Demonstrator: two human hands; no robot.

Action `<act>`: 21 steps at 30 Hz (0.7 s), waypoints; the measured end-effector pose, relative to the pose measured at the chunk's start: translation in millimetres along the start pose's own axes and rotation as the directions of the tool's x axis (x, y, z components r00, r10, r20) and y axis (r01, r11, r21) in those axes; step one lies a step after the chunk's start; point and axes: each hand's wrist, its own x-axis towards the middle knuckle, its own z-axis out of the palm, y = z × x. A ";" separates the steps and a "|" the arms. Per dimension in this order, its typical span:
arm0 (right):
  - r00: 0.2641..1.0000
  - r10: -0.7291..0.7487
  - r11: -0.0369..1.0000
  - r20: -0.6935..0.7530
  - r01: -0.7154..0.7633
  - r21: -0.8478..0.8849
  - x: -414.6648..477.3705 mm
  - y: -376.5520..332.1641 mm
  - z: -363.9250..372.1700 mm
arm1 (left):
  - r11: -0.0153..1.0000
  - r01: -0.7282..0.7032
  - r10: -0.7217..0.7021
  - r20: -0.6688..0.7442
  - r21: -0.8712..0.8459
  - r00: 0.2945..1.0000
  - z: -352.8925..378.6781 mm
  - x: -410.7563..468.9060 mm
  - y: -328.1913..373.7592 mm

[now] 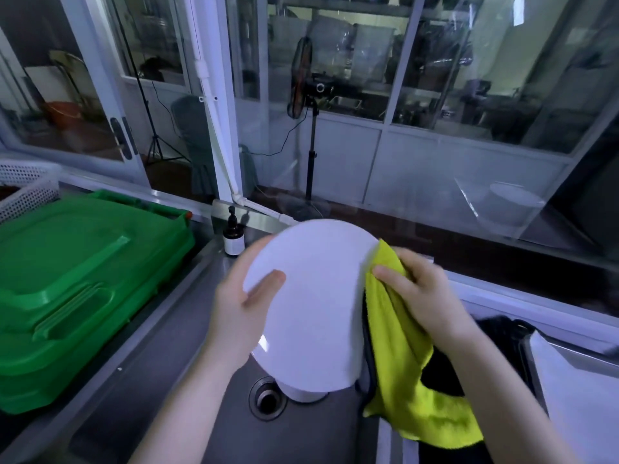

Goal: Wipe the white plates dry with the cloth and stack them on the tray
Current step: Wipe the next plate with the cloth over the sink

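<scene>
I hold a white plate (318, 296) tilted above the steel sink (207, 380). My left hand (244, 306) grips its left rim, thumb on the near face. My right hand (422, 289) holds a yellow-green cloth (402, 363) against the plate's right edge; the cloth hangs down over the sink's right side. Below the held plate, part of another white plate or stack (301, 393) shows in the sink beside the drain (268, 398). A pale tray (582, 396) lies at the right.
A green plastic crate with a lid (77, 289) stands left of the sink. A dark pump bottle (233, 234) stands at the sink's back edge. A white mesh basket (26, 185) sits far left. Glass partitions and a standing fan (303, 85) lie behind.
</scene>
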 end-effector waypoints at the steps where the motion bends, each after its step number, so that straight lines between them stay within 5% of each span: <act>1: 0.998 0.048 0.998 -0.040 -0.046 0.049 -8.7 9.3 2.9 | 0.998 0.048 -0.049 -0.045 -0.040 0.998 -0.9 -1.0 -3.1; 4: 0.997 0.050 0.998 -0.059 -0.048 0.034 -8.8 13.7 1.4 | 0.996 0.092 -0.092 0.005 -0.002 0.996 0.7 -6.6 -6.5; 10: 0.988 -0.119 0.981 0.101 0.132 -0.140 13.9 -10.9 -2.2 | 0.981 -0.079 0.032 0.252 0.178 0.967 4.7 -1.7 4.6; 13: 0.999 -0.036 0.995 -0.009 0.036 0.090 0.9 3.3 6.1 | 0.988 -0.105 0.090 0.134 0.110 0.987 3.6 -0.6 6.5; 17: 0.981 0.192 0.890 -0.040 -0.156 0.429 -31.3 30.9 23.5 | 0.999 0.036 -0.036 -0.023 -0.001 0.999 -2.2 -2.6 -8.6; 21: 0.994 0.110 0.956 0.025 -0.112 0.273 -20.0 23.8 11.4 | 0.990 -0.013 -0.015 0.196 0.142 0.980 -10.6 9.9 -9.5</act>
